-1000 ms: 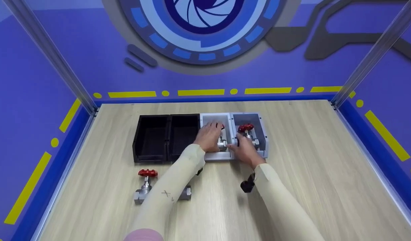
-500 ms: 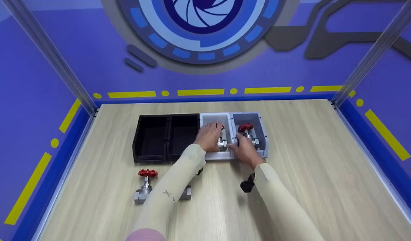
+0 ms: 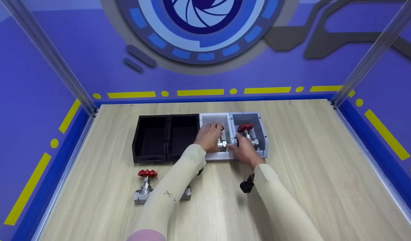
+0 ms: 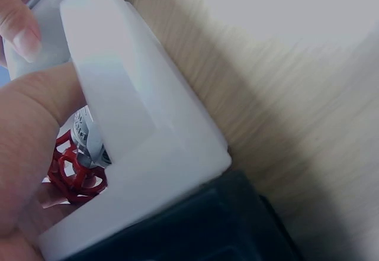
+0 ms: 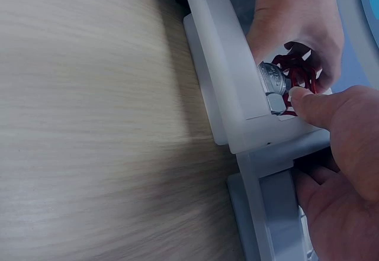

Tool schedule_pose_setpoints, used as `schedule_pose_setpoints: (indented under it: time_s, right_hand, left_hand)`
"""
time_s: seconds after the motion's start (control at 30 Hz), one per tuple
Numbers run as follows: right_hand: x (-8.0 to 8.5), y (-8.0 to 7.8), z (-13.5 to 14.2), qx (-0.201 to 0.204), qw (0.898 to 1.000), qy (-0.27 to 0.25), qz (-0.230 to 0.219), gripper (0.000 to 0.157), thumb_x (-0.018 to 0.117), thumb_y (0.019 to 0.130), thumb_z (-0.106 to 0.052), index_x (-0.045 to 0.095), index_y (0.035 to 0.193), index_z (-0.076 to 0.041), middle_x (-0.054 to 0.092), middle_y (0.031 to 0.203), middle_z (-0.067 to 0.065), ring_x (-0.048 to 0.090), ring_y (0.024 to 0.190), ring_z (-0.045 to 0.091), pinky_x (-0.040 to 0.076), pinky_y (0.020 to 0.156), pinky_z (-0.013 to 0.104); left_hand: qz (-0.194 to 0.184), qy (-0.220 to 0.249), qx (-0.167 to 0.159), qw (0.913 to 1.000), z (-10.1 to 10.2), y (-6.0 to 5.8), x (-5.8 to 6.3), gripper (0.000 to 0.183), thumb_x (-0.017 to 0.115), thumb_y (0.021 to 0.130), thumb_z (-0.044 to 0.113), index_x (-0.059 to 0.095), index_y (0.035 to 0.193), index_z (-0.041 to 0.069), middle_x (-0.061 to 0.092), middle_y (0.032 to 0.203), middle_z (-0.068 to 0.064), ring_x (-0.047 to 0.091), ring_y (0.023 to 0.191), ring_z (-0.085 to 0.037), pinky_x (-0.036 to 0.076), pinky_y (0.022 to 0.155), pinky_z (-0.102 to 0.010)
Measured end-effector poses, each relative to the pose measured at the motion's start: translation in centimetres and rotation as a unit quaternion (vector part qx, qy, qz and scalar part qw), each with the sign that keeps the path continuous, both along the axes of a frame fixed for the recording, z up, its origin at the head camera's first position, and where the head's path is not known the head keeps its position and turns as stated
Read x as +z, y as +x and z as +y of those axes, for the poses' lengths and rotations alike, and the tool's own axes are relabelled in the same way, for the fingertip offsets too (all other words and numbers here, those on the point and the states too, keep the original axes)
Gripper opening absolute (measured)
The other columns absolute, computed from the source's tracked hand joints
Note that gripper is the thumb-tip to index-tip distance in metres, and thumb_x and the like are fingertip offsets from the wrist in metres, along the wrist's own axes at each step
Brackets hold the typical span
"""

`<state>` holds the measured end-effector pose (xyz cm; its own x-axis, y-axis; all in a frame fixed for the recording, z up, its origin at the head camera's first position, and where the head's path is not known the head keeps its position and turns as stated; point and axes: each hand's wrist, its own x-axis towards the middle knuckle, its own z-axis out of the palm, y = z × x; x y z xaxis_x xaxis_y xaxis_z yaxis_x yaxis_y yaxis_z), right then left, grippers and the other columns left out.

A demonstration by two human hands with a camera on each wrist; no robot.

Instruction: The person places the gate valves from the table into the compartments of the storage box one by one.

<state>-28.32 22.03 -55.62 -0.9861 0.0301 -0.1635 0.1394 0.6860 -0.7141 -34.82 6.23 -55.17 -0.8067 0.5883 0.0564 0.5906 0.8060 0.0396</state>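
Observation:
In the head view, my left hand [image 3: 208, 137] reaches into the white bin [image 3: 216, 156] and holds the valve [image 3: 222, 144] standing there. Its fingers curl by the valve's red handwheel [image 4: 74, 172], and the thumb lies partly behind the bin's front wall. My right hand [image 3: 246, 152] pinches the wall between the white and grey bins, thumb on the white side, fingers inside the grey bin [image 3: 264, 152]. Another valve [image 3: 255, 143] with a red handwheel stands in the grey bin, partly covered by that hand.
Two black bins [image 3: 150, 158] adjoin the white one on the left. On the wooden table [image 3: 309, 160], a valve [image 3: 143, 194] stands at the front left. A metal end [image 3: 188, 193] shows past my left forearm; whether it belongs to that valve is hidden. Blue panels surround the table.

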Motion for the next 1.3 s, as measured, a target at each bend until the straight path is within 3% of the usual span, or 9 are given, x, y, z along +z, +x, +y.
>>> schedule_pose_setpoints:
  time_s: [0.1, 0.2, 0.33, 0.53, 0.73, 1.07, 1.13, 1.3]
  right_hand:
    - [-0.05, 0.07, -0.02, 0.0, 1.0, -0.007, 0.008, 0.063, 0.067, 0.09, -0.022, 0.041, 0.142, 0.002, 0.06, 0.126, 0.024, 0.058, 0.114, 0.03, 0.046, 0.101, 0.046]
    - [-0.08, 0.14, 0.06, 0.003, 1.0, -0.006, 0.013, 0.063, 0.067, 0.09, -0.022, 0.041, 0.141, 0.003, 0.061, 0.125, 0.024, 0.058, 0.114, 0.031, 0.046, 0.101, 0.046]
    - [-0.04, 0.14, 0.16, 0.008, 1.0, 0.0, 0.012, 0.068, 0.066, 0.091, -0.023, 0.036, 0.144, 0.006, 0.054, 0.135, 0.027, 0.052, 0.124, 0.031, 0.041, 0.108, 0.047]
    - [-0.01, 0.05, 0.1, 0.009, 1.0, 0.002, 0.019, 0.064, 0.066, 0.091, -0.023, 0.039, 0.142, 0.006, 0.059, 0.127, 0.026, 0.056, 0.119, 0.032, 0.045, 0.103, 0.046]
    - [-0.05, 0.09, 0.07, 0.001, 1.0, -0.004, -0.005, 0.07, 0.065, 0.092, -0.026, 0.032, 0.147, 0.003, 0.048, 0.142, 0.025, 0.047, 0.132, 0.033, 0.037, 0.111, 0.047]
    - [-0.16, 0.11, 0.03, 0.0, 1.0, -0.005, -0.002, 0.07, 0.065, 0.092, -0.025, 0.032, 0.147, 0.003, 0.047, 0.143, 0.025, 0.047, 0.132, 0.032, 0.037, 0.111, 0.047]
    - [-0.19, 0.09, 0.03, 0.0, 1.0, -0.006, -0.003, 0.07, 0.065, 0.092, -0.025, 0.032, 0.147, 0.003, 0.047, 0.143, 0.025, 0.047, 0.132, 0.032, 0.038, 0.111, 0.046]
    - [-0.16, 0.06, 0.04, -0.006, 1.0, -0.014, -0.016, 0.07, 0.064, 0.093, -0.024, 0.03, 0.148, 0.002, 0.047, 0.144, 0.023, 0.049, 0.128, 0.027, 0.039, 0.11, 0.045]
  left_hand:
    - [-0.005, -0.009, 0.0, 0.9999, 0.06, 0.05, 0.12, 0.071, 0.08, 0.069, 0.033, 0.047, 0.127, 0.008, 0.059, 0.115, -0.01, 0.059, 0.106, -0.028, 0.049, 0.093, -0.039]
    - [-0.009, -0.018, 0.002, 0.9998, 0.08, 0.09, 0.27, 0.075, 0.081, 0.068, 0.035, 0.045, 0.128, 0.008, 0.058, 0.116, -0.01, 0.059, 0.107, -0.028, 0.049, 0.093, -0.039]
    - [-0.007, -0.021, 0.006, 0.9997, 0.13, 0.02, 0.3, 0.077, 0.081, 0.067, 0.037, 0.046, 0.128, 0.007, 0.059, 0.117, -0.01, 0.06, 0.106, -0.029, 0.05, 0.092, -0.04]
    - [-0.008, -0.027, 0.008, 0.9996, 0.2, -0.08, 0.38, 0.078, 0.081, 0.067, 0.038, 0.045, 0.13, 0.007, 0.059, 0.119, -0.01, 0.06, 0.107, -0.029, 0.049, 0.093, -0.039]
    - [-0.022, -0.031, 0.008, 0.9992, 0.21, 0.05, 0.52, 0.079, 0.08, 0.069, 0.035, 0.044, 0.133, 0.008, 0.057, 0.125, -0.011, 0.057, 0.113, -0.029, 0.047, 0.098, -0.04]
    - [-0.026, -0.031, 0.009, 0.9992, 0.21, 0.2, 0.62, 0.076, 0.081, 0.071, 0.033, 0.045, 0.133, 0.009, 0.056, 0.124, -0.011, 0.057, 0.114, -0.029, 0.046, 0.098, -0.04]
    - [-0.023, -0.027, 0.009, 0.9993, 0.15, 0.27, 0.66, 0.073, 0.081, 0.071, 0.033, 0.046, 0.131, 0.009, 0.057, 0.124, -0.011, 0.057, 0.113, -0.029, 0.047, 0.098, -0.041]
    - [0.006, -0.009, 0.002, 0.9999, 0.1, 0.44, 0.67, 0.046, 0.066, 0.089, 0.026, 0.049, 0.127, 0.007, 0.06, 0.121, -0.012, 0.06, 0.11, -0.029, 0.05, 0.094, -0.04]
